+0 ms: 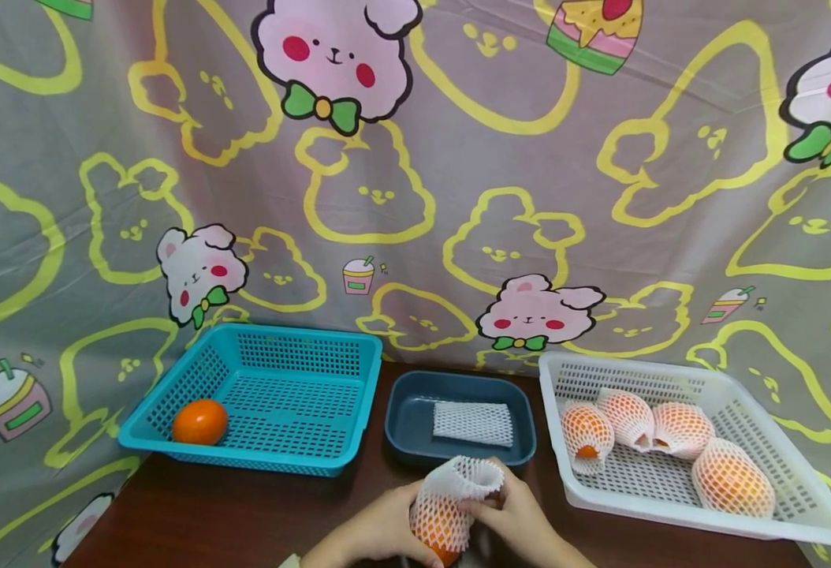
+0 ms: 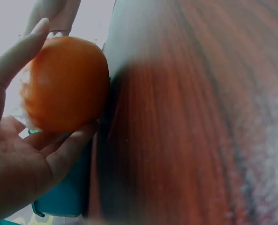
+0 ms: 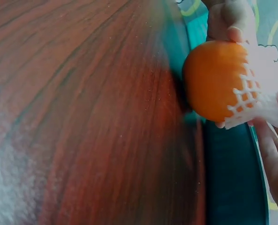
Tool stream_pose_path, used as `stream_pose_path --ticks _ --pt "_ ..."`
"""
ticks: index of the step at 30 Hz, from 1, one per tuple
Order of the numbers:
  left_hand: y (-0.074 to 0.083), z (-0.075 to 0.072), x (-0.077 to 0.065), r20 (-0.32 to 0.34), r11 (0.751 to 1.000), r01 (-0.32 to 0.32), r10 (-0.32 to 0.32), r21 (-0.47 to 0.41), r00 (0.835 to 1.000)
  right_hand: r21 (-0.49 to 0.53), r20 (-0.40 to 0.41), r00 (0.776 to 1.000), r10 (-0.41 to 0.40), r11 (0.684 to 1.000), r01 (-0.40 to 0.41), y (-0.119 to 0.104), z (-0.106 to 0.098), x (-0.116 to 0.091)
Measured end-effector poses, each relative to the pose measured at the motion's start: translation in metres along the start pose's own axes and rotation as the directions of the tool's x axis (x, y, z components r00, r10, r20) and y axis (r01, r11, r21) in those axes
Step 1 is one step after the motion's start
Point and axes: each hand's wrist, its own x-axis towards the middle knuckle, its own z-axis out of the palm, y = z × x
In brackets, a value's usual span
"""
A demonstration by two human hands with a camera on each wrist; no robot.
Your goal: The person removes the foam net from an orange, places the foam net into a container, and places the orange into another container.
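Note:
An orange (image 2: 71, 86) sits partly inside a white foam net sleeve (image 1: 451, 489), its bare end pointing down toward the person. My left hand (image 1: 383, 525) grips the orange from the left, thumb on one side and fingers curled under the other. On the right, my right hand (image 1: 518, 517) pinches the net sleeve near its loose upper end, thumb in front. In the right wrist view the mesh (image 3: 246, 91) covers only one side of the fruit, and the sleeve's empty end stands up beyond it.
A blue basket (image 1: 273, 457) at the left holds one bare orange (image 1: 200, 422). Behind the hands, a dark blue tray (image 1: 401, 394) contains flat white net sleeves (image 1: 474, 423). The white basket (image 1: 642, 509) at right holds several net-wrapped oranges (image 1: 732, 479). A patterned cloth (image 1: 415, 213) hangs behind.

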Motion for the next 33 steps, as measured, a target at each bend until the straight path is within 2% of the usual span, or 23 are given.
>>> stream_pose_path --ticks 4,10,15,19,24,27,30,33 --pt "0.001 -0.001 0.000 0.009 1.000 0.007 -0.007 0.008 1.000 0.097 -0.038 0.997 0.070 0.993 -0.066 -0.005 -0.001 0.003" --pt "0.000 -0.003 0.001 -0.005 0.998 0.028 -0.028 0.065 1.000 0.114 -0.081 0.993 0.086 0.991 -0.076 -0.010 -0.002 0.009" --pt "-0.002 -0.004 0.002 -0.011 0.996 0.042 -0.041 0.073 0.999 0.077 -0.139 0.987 0.074 0.995 -0.064 -0.014 -0.002 0.013" --pt "-0.002 -0.006 0.001 -0.005 0.995 0.049 -0.049 0.089 0.999 0.007 -0.241 0.969 0.048 0.999 -0.048 -0.018 -0.005 0.019" --pt "-0.001 -0.008 0.000 0.002 0.985 0.072 -0.073 0.157 0.997 -0.065 -0.375 0.927 0.015 0.997 -0.043 -0.020 -0.013 0.029" --pt "-0.001 -0.009 0.000 0.008 0.983 0.076 -0.078 0.167 0.997 -0.082 -0.433 0.900 -0.048 0.997 0.014 -0.017 -0.017 0.035" --pt "0.000 -0.009 0.000 0.013 0.984 0.086 -0.089 0.154 0.996 -0.129 -0.489 0.856 -0.169 0.984 0.121 -0.013 -0.021 0.040" --pt "-0.002 -0.010 0.001 0.023 0.985 0.099 -0.104 0.141 0.994 -0.282 -0.508 0.789 -0.345 0.932 0.227 -0.005 -0.026 0.045"
